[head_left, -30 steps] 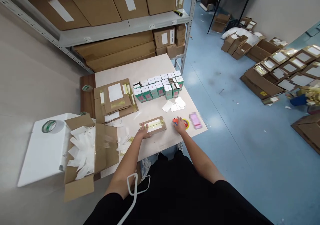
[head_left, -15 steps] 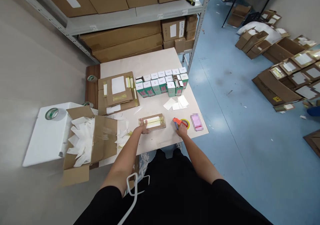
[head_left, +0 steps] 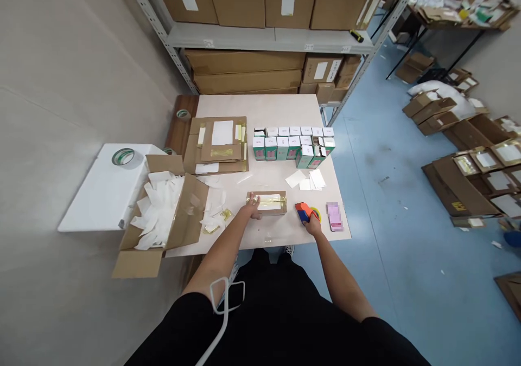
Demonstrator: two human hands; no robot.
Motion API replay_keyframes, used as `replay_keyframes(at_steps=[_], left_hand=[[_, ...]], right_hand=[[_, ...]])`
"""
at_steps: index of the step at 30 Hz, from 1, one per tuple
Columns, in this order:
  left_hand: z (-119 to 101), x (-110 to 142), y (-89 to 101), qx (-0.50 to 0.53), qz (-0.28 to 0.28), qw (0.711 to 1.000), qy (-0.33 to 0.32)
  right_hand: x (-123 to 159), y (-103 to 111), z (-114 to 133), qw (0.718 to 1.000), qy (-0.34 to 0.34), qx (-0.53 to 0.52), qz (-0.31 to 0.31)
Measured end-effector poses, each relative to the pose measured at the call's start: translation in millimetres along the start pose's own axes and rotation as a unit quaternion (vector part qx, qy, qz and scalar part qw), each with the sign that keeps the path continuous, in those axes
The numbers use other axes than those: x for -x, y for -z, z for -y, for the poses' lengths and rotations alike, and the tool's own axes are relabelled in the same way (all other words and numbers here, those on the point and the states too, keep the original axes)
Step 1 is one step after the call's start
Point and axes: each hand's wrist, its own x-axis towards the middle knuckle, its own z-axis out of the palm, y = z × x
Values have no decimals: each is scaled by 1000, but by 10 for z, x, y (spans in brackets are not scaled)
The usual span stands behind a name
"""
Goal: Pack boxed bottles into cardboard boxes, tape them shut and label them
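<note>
A small brown cardboard box (head_left: 273,207) with a white label and shiny yellowish tape lies on the table near its front edge. My left hand (head_left: 254,205) is closed round the box's left end, thumb and fingers on either side. To the right, my right hand (head_left: 313,225) grips a tape dispenser (head_left: 303,212), orange and blue with a yellow roll, just above or on the tabletop; I cannot tell which. The dispenser is apart from the box. Beyond it lie several white cards (head_left: 311,180), and a blurred pink item (head_left: 335,217) is right of my right hand.
Green-and-white boxes (head_left: 282,148) stand in rows behind the cards. Flattened cardboard (head_left: 222,153) lies at the left. An open carton (head_left: 185,214) of white paper stands at the table's left edge, near a white block (head_left: 97,192). A metal shelf (head_left: 260,38) rises behind.
The camera view has swung, so the table sits further right. The dispenser has turned a little in my right hand and shows more of its blue side. My left hand keeps hold of the box.
</note>
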Motion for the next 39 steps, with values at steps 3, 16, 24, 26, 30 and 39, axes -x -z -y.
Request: replay_keyframes(at_steps=[3, 16, 24, 26, 30, 39], left_hand=[[36, -3, -52, 37, -15, 999, -22], [272, 32, -57, 126, -8, 983, -131], [546, 205, -106, 259, -120, 931, -228], [572, 286, -39, 317, -193, 901, -223], [447, 450, 254, 392, -304, 846, -193], [35, 520, 680, 477, -112, 845, -215]], right_hand=[[119, -4, 306, 998, 21, -48, -34], [307, -67, 1844, 908, 217, -349, 74], [445, -367, 1758, 911, 213, -337, 103], [442, -354, 1724, 914, 208, -332, 105], [388, -275, 1721, 927, 211, -283, 129], [252, -159, 1687, 922, 253, -249, 156]])
